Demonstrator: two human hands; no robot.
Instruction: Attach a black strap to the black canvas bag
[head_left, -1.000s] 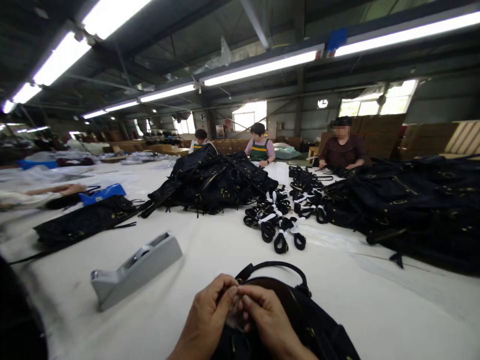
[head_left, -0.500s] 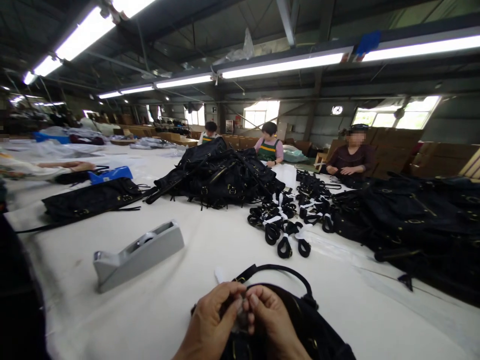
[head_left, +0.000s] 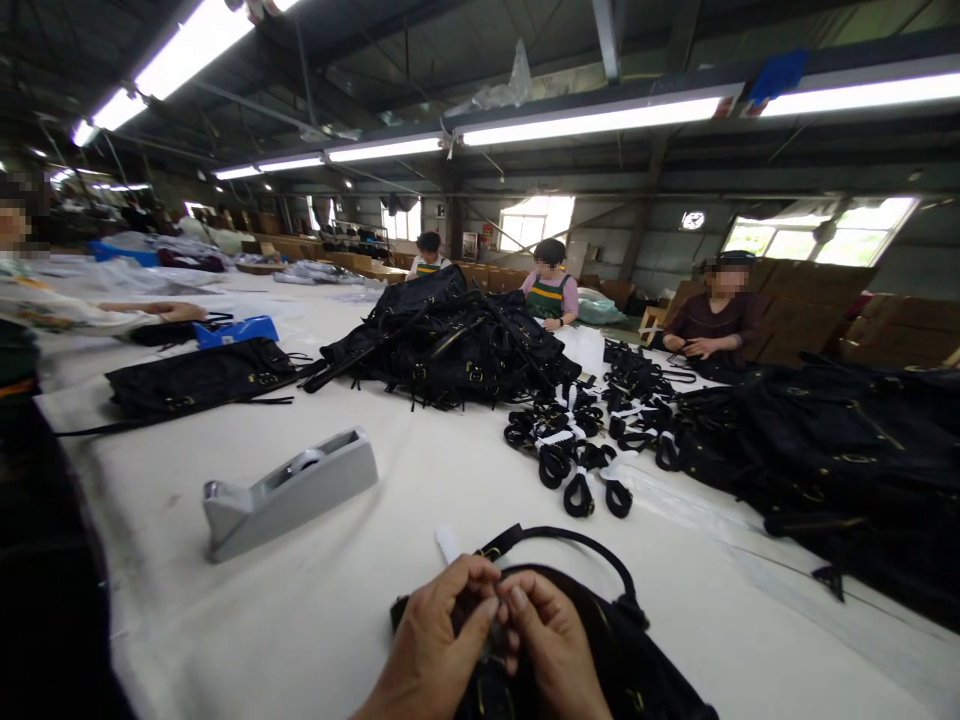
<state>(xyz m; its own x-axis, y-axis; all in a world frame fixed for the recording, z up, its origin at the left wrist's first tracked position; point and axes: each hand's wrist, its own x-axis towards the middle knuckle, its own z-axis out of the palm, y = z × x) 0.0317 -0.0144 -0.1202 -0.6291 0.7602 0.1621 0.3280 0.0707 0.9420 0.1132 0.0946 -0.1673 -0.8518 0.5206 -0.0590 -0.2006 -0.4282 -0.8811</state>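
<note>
A black handbag with brass-coloured fittings lies on the white table right in front of me, its handle arching up behind my hands. Over the bag, my left hand and my right hand meet fingertip to fingertip, both closed in a pinch. Whatever is between the fingers is small and mostly hidden; I cannot make it out. A white strip sticks out just beyond my left hand, beside the handle's buckle.
A grey tape dispenser stands to the left. Ahead are a heap of black bags and bundled black straps with white wrapping; more black bags lie right. Co-workers sit across the table, and another person's hand is at left.
The view has turned slightly left, so everything sits a little further right. My hands stay pinched together over the handbag. The person at the left edge shows more.
</note>
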